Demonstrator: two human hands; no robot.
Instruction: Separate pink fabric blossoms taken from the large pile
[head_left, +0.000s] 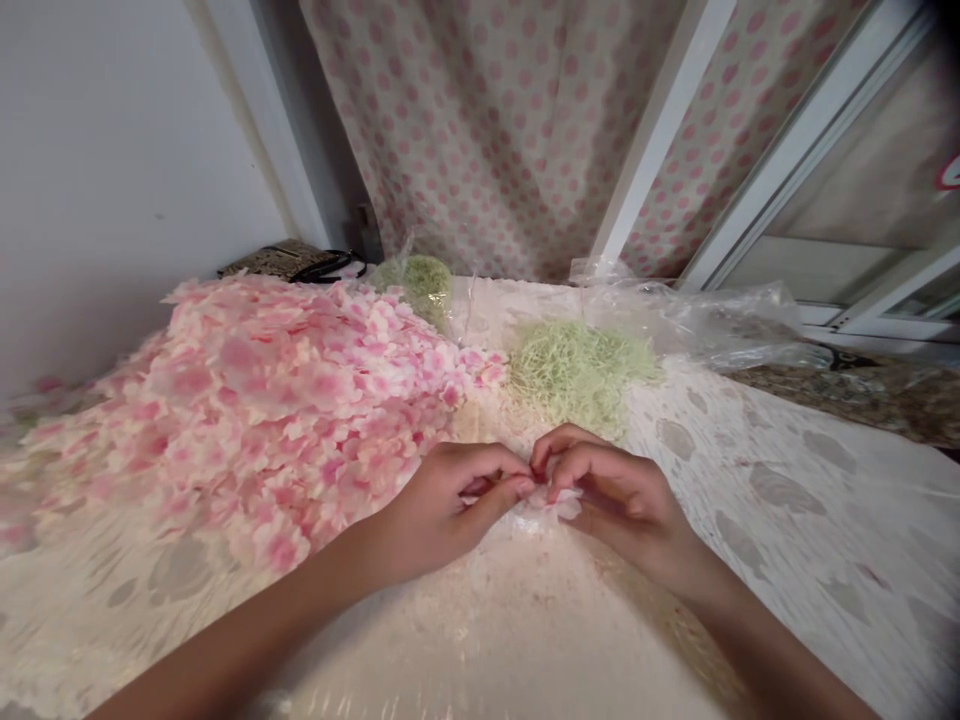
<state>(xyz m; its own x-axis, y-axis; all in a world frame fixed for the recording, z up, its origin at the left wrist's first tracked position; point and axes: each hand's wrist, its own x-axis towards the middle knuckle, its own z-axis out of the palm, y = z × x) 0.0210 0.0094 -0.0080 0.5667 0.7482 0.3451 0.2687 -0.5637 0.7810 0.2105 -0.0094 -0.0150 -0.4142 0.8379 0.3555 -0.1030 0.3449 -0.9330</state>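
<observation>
White wall (112, 150) fills the left side of my view, and a pink-dotted curtain (495, 120) hangs past the far edge of the table (765, 490). From far off, I see its pale cloth with gray spots run out to the right of the hands and down toward the near side, so I have room to move there. I have less room on the left, where one big heap of pink flowers (285, 390) comes close to the left hand (450, 505). One crumpled clear plastic sheet (697, 315) lies along the far right edge. One loose heap of pale green strands (574, 365) sits in the middle, just past the hands, and a few pink flowers touch its left side. The right hand (622, 495) has its fingers curled in, pinching something. The left hand is narrow, thumb and finger tips together right by it, but I cannot tell if they grip it too. One brown patterned bag (270, 260) is behind the pink heap, and one clear bag of green strands (427, 285) is beside that heap. Smallest is one pale flower (568, 503), thin and nearly white, poking out under the right fingers over the table. I count two hands and one pale flower; the pink ones are too many to count.
</observation>
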